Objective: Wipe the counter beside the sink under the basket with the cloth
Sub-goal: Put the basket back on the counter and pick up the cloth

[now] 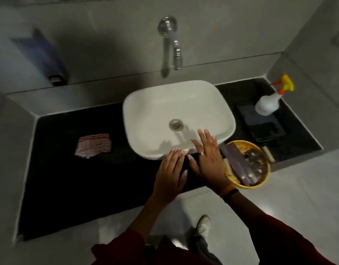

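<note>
A pink striped cloth (93, 143) lies folded on the black counter (88, 178), left of the white basin sink (176, 115). A round yellow basket (260, 180) holding dark packets sits on the counter at the sink's right front corner, partly over the edge. My left hand (170, 175) hovers flat, fingers apart, in front of the sink and holds nothing. My right hand (208, 157), with a ring, is spread open just left of the basket, fingertips over the sink rim. Neither hand touches the cloth.
A white spray bottle (268, 104) with a yellow and orange trigger stands at the back right on a dark tray (264, 127). A chrome tap (174, 46) juts from the wall above the sink. A dispenser (44, 54) hangs on the left wall.
</note>
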A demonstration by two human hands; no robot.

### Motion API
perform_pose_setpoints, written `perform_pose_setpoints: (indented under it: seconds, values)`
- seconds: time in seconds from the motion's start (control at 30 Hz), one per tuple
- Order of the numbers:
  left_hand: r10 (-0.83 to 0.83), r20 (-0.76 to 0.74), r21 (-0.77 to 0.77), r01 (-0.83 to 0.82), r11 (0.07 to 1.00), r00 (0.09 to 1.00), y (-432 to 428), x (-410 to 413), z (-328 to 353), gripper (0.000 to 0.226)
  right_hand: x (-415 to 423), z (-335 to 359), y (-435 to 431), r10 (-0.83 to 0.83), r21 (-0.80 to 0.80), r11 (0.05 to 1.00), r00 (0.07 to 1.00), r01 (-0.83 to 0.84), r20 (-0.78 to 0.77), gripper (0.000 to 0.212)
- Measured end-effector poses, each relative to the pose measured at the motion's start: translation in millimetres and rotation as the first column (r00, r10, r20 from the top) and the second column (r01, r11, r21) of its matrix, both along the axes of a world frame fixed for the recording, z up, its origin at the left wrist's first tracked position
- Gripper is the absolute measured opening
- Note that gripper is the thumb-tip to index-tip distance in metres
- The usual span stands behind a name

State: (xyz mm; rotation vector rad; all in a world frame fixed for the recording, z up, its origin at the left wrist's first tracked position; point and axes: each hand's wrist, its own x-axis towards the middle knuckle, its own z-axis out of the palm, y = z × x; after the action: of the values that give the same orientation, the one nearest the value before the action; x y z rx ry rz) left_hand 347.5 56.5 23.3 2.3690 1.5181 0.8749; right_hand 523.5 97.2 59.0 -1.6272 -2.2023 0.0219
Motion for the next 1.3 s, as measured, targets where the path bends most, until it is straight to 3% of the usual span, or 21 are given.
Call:
perform_pose_setpoints:
  seconds: [0.13, 0.33, 0.5, 0.63, 0.8, 0.93, 1.3]
  values:
    - [-0.058, 0.003, -0.091, 0.058, 0.994, 0.998, 14.1, 93.1, -7.2, 0.054, 113.5, -11.0, 11.7, -0.165, -0.047, 0.985, 0.985, 0.168, 0.053, 0.055]
    - [0.094, 0.046, -0.470, -0.062, 0.880, 0.994, 17.4, 175.8, -25.4, 0.070, 222.6, -32.8, 24.3, -0.386, -0.209, 0.897, 0.921, 0.389, 0.056, 0.054]
    - [0.221, 0.050, -0.643, -0.138, 0.753, 0.974, 23.0, 208.1, -32.2, 0.077, 253.2, -49.6, 20.6, -0.441, -0.423, 0.816, 0.897, 0.393, -0.018, 0.053]
    - [0.293, 0.097, -0.664, -0.158, 0.731, 0.951, 26.2, 216.9, -27.4, 0.068, 256.1, -55.4, 13.6, -0.441, -0.467, 0.815, 0.889, 0.342, -0.120, 0.050]
    - [0.379, 0.160, -0.699, -0.167, 0.696, 0.912, 21.8, 205.5, -15.7, 0.076, 241.5, -53.6, 3.6, -0.429, -0.431, 0.845, 0.883, 0.317, -0.190, 0.045]
    - [0.444, 0.122, -0.694, -0.243, 0.677, 0.888, -6.1, 166.2, -11.7, 0.077, 205.4, -50.0, -18.3, -0.416, -0.441, 0.849, 0.882, 0.290, -0.221, 0.044]
    - [0.622, 0.046, -0.699, -0.420, 0.579, 0.782, -89.2, -79.1, 6.7, 0.074, -33.5, -46.5, -62.7, -0.138, -0.453, 0.891, 0.923, -0.044, -0.360, 0.040]
